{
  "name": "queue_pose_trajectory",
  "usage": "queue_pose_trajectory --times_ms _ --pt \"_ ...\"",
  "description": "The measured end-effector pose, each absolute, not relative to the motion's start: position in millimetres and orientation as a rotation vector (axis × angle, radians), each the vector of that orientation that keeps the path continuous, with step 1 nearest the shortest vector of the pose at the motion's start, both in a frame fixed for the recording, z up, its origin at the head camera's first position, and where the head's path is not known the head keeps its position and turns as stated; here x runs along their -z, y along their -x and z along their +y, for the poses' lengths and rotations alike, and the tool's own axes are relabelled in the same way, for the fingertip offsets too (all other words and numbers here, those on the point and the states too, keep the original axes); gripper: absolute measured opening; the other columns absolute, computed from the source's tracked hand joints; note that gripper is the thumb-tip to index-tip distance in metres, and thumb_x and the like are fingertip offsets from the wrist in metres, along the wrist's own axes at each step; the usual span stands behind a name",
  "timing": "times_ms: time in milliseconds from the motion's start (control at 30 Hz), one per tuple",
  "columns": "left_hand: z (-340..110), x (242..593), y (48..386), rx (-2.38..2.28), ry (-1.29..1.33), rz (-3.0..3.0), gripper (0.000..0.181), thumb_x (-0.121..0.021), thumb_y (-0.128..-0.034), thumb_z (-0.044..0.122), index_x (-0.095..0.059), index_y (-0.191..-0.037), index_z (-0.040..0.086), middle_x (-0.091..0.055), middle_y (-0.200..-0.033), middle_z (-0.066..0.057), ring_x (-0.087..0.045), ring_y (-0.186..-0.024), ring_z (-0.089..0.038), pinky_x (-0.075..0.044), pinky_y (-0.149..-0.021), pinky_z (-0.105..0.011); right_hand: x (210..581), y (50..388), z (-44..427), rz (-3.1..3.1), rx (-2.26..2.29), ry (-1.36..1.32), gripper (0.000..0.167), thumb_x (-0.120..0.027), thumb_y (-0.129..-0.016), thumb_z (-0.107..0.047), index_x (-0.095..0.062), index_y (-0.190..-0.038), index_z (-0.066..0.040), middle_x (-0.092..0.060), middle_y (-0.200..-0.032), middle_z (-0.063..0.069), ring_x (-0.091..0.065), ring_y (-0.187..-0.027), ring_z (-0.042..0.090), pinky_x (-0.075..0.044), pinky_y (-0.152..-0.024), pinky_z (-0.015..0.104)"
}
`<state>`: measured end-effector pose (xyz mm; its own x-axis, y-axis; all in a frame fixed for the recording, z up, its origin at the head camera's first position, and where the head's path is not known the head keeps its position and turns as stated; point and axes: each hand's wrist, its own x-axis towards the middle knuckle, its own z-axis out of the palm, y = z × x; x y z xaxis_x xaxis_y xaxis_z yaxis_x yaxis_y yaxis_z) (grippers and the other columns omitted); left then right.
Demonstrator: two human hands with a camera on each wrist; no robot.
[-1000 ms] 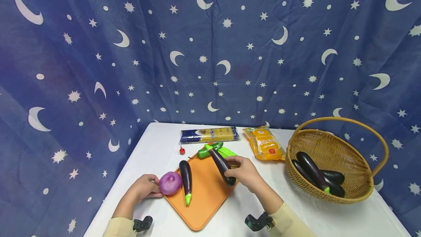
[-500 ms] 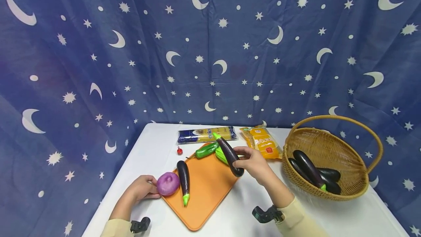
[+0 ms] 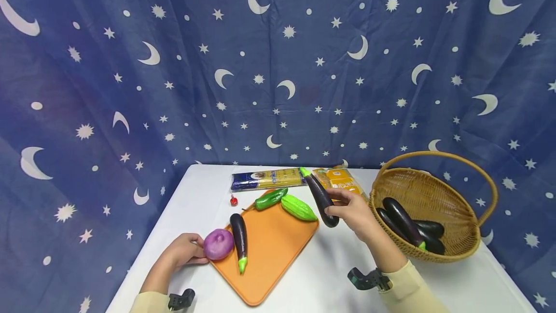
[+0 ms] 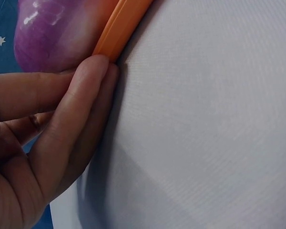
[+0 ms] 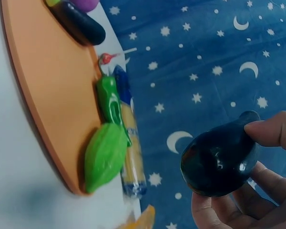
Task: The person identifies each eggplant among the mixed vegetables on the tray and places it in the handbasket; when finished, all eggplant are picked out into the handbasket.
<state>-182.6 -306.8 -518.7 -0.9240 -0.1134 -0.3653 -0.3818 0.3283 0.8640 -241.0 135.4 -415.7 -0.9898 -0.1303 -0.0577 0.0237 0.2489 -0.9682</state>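
In the head view my right hand (image 3: 354,210) holds a dark purple eggplant (image 3: 322,199) by its thick end, raised off the table right of the orange tray (image 3: 269,255). Its green stem points up and left. The right wrist view shows thumb and fingers round the eggplant (image 5: 221,157). My left hand (image 3: 186,250) pinches the tray's left edge, its fingertips close to a purple onion (image 3: 218,244); the left wrist view shows this tray edge (image 4: 121,31). On the tray lie another eggplant (image 3: 239,240), a green pepper (image 3: 271,199) and a light green ridged vegetable (image 3: 298,207).
A wicker basket (image 3: 434,187) with several eggplants (image 3: 404,221) stands at the right. Along the back lie a pasta pack (image 3: 269,179) and an orange food bag (image 3: 339,180), partly hidden by the right hand. A small red item (image 3: 233,200) sits behind the tray.
My right hand has lifted the eggplant off the tray and carried it right, uncovering the light green vegetable. The left hand keeps its place at the tray edge. The head view has shifted slightly.
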Motion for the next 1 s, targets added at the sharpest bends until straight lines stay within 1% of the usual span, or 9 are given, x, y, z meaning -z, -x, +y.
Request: queue_pose_trajectory --times_ms 167,400,667,867,1000 --pt "-307 519 183 -1.644 0.457 2.352 0.016 -0.065 -0.0787 -0.012 -0.061 -0.093 -0.006 -0.061 -0.082 -0.017 -0.071 -0.072 -0.027 -0.065 -0.069 -0.036 414 240 150 2.417 1.829 0.067 0.06 -0.077 -0.081 -0.004 -0.057 -0.137 -0.002 -0.057 -0.136 0.023 -0.058 -0.119 0.037 -0.058 -0.095 0.047" --pt "-307 520 183 -1.672 0.425 2.331 0.015 -0.064 -0.079 -0.013 -0.06 -0.093 -0.008 -0.061 -0.084 -0.017 -0.071 -0.073 -0.027 -0.065 -0.071 -0.037 407 239 175 2.439 1.837 0.0 0.064 -0.076 -0.08 -0.003 -0.054 -0.14 -0.003 -0.054 -0.141 0.022 -0.055 -0.124 0.037 -0.057 -0.097 0.044" --pt "-309 523 184 -1.7 0.393 2.294 0.016 -0.063 -0.0792 -0.014 -0.057 -0.093 -0.009 -0.061 -0.086 -0.018 -0.071 -0.074 -0.027 -0.065 -0.073 -0.038 400 235 198 2.488 1.795 -0.054 0.064 -0.076 -0.082 -0.006 -0.052 -0.142 -0.003 -0.051 -0.144 0.022 -0.051 -0.127 0.038 -0.053 -0.102 0.048" --pt "-310 523 184 -1.715 0.384 2.284 0.017 -0.064 -0.0785 -0.015 -0.056 -0.092 -0.009 -0.059 -0.086 -0.018 -0.071 -0.073 -0.026 -0.065 -0.072 -0.038 399 229 216 2.517 1.794 -0.061 0.065 -0.074 -0.084 -0.006 -0.05 -0.144 -0.002 -0.051 -0.143 0.023 -0.052 -0.126 0.038 -0.055 -0.1 0.043" --pt "-311 523 185 -1.706 0.351 2.281 0.017 -0.064 -0.0789 -0.014 -0.057 -0.093 -0.009 -0.061 -0.086 -0.017 -0.071 -0.073 -0.025 -0.065 -0.072 -0.037 398 224 231 2.503 1.808 -0.083 0.067 -0.075 -0.085 -0.007 -0.047 -0.145 -0.002 -0.049 -0.146 0.024 -0.049 -0.128 0.039 -0.053 -0.102 0.048"
